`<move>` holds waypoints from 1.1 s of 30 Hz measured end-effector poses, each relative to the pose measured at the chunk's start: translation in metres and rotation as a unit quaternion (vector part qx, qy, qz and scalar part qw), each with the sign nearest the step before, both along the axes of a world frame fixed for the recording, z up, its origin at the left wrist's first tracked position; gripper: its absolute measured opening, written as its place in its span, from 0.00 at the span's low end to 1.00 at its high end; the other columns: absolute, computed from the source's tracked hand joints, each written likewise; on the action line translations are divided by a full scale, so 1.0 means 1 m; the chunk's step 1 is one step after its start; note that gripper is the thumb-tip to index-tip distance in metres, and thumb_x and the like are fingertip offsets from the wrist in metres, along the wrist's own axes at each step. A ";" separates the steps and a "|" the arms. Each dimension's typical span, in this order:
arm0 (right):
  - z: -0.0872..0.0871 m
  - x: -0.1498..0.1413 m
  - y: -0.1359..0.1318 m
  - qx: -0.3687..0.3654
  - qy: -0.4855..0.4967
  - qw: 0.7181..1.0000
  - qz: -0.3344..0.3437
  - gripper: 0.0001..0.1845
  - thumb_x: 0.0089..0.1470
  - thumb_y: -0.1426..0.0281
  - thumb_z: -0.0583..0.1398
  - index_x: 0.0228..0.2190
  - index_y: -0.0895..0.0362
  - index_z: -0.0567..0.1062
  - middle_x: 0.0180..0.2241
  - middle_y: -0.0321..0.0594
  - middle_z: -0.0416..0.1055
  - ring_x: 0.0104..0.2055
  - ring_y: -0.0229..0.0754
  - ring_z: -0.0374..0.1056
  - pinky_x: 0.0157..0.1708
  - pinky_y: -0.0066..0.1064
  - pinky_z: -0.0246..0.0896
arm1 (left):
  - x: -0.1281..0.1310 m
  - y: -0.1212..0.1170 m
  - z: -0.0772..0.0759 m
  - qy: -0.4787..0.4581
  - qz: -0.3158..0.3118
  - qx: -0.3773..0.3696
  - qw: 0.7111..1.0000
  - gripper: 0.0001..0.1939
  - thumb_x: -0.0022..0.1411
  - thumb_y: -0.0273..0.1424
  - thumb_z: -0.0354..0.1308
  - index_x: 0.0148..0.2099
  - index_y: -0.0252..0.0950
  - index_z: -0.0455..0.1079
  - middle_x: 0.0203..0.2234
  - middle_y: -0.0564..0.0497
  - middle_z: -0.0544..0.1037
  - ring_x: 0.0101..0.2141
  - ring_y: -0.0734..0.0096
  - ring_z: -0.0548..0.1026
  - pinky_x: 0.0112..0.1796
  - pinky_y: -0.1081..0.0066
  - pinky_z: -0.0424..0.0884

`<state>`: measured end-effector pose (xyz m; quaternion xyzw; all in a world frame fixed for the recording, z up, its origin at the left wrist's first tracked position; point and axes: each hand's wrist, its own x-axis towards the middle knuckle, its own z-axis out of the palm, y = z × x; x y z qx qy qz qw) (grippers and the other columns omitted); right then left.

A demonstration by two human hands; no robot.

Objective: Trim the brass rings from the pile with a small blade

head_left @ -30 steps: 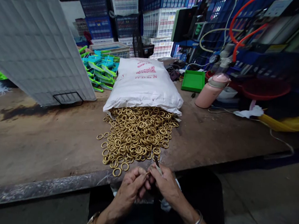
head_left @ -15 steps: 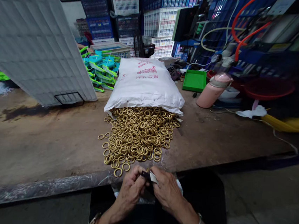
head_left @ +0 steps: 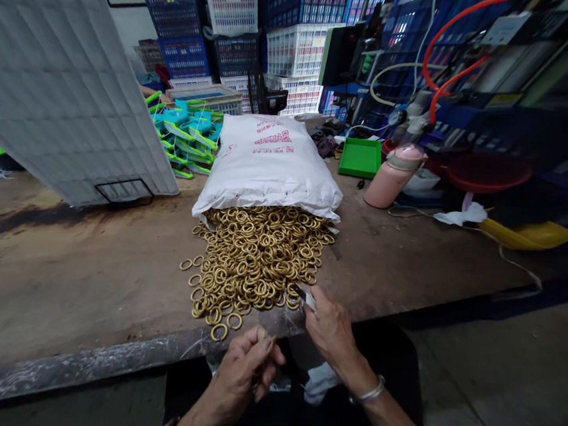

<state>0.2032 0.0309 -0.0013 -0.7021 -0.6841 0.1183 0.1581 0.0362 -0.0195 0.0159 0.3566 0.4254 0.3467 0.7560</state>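
A heap of gold-coloured rings [head_left: 259, 257] spills out from under a white sack [head_left: 273, 165] toward the table's front edge. My left hand [head_left: 248, 363] is closed in a pinch just off that edge, below the nearest loose rings. A small gold-tan sliver shows at its fingertips; the rest is hidden by the fingers. My right hand [head_left: 332, 326] is at the heap's front right corner. It grips a small tool [head_left: 310, 300] with a pale body and a dark tip, which points left at the rings. The tool's exact kind is unclear.
A tall pale quilted panel [head_left: 75, 86] stands on the table [head_left: 56, 285] at left. Behind are green-and-blue plastic pieces [head_left: 186, 130]. To the right are a green tray [head_left: 360, 158], a pink bottle [head_left: 392, 176] and a yellow scoop-like piece [head_left: 528, 234]. Stacked crates [head_left: 300, 47] fill the back.
The hands were together over the edge, with the tool between them. Now they are apart: my right hand has moved forward to the heap with the tool, my left stays near the edge.
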 end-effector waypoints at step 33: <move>0.011 -0.029 -0.016 -0.267 0.543 0.796 -0.006 0.07 0.43 0.66 0.53 0.27 0.56 0.62 0.16 0.24 0.55 0.13 0.27 0.44 0.13 0.20 0.37 | -0.007 0.017 -0.004 0.189 0.050 0.311 0.930 0.08 0.56 0.29 0.52 0.35 0.36 0.72 0.28 0.49 0.75 0.31 0.68 0.70 0.35 0.72 0.62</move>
